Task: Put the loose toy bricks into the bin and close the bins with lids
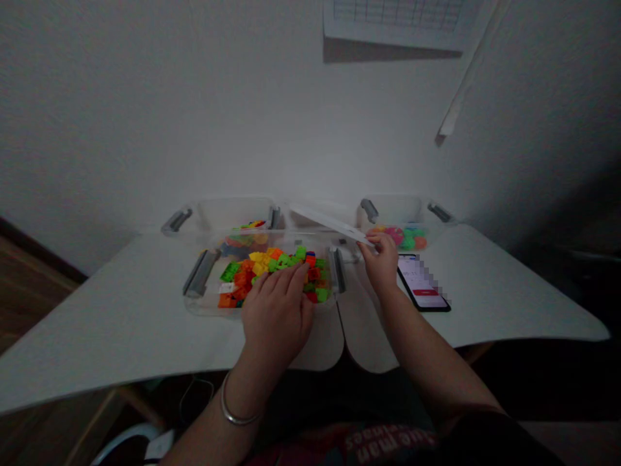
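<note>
My left hand [279, 310] rests over the near rim of a clear plastic box [208, 305]. Its fingers stretch out flat on a heap of toy building bricks [262, 260] in green, orange, yellow and red; the hand hides part of the heap. A pinch of my right hand [381, 262] has the right end of a thin white lid [330, 222]. The lid is tilted, its left end higher, behind the box's right side. Grey clip handles [200, 273] stand at the box's two ends.
Behind, at the left, is another clear box [228, 210] with colourful pieces. At the back right a third clear box [417, 207] holds round colourful pieces. A phone [422, 283] lies on the white table [130, 317] beside my right forearm. The wall stands close behind.
</note>
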`<state>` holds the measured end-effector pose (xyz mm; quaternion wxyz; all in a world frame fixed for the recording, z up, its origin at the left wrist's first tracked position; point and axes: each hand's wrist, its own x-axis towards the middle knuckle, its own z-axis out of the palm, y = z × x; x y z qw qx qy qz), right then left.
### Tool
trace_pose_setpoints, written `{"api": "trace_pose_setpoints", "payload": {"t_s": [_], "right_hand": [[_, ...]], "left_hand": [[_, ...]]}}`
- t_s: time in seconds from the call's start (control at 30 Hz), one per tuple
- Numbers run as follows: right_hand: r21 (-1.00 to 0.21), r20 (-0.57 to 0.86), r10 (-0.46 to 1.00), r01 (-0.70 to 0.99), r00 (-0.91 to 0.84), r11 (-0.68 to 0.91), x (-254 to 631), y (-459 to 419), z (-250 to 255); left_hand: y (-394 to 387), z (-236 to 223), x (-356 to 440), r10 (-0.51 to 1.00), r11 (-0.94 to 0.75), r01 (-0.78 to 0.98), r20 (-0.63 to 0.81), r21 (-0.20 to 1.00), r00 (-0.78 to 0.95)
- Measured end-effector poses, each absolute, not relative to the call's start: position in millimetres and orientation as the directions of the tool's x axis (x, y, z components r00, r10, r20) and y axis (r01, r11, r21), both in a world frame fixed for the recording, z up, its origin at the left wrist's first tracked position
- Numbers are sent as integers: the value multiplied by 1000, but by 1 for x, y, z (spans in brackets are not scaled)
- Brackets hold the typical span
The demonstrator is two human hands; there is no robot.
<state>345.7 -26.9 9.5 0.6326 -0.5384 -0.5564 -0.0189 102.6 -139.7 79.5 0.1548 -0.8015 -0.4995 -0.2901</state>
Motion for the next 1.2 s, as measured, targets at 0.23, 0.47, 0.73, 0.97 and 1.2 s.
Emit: {"api": "trace_pose_setpoints", "payload": {"t_s": [0.23,0.47,0.73,0.97,1.2], "right_hand": [[-586,809,439,598,391,547,344,-49,38],[-547,837,380,590,394,594,338,-69,56],[-414,908,327,688,263,597,325,-95,69],[-260,948,309,740,74,620,319,-118,71],[-124,977,211,737,-26,665,313,-133,79]], "left_hand": [[-135,79,114,700,-504,859,624,87,348],[-130,78,125,680,-496,863,658,90,323],[-133,74,107,375,-634,763,914,131,155],[-117,84,57,549,-555,679,825,481,-136],[-120,93,40,621,-573,592,771,567,-138]]}}
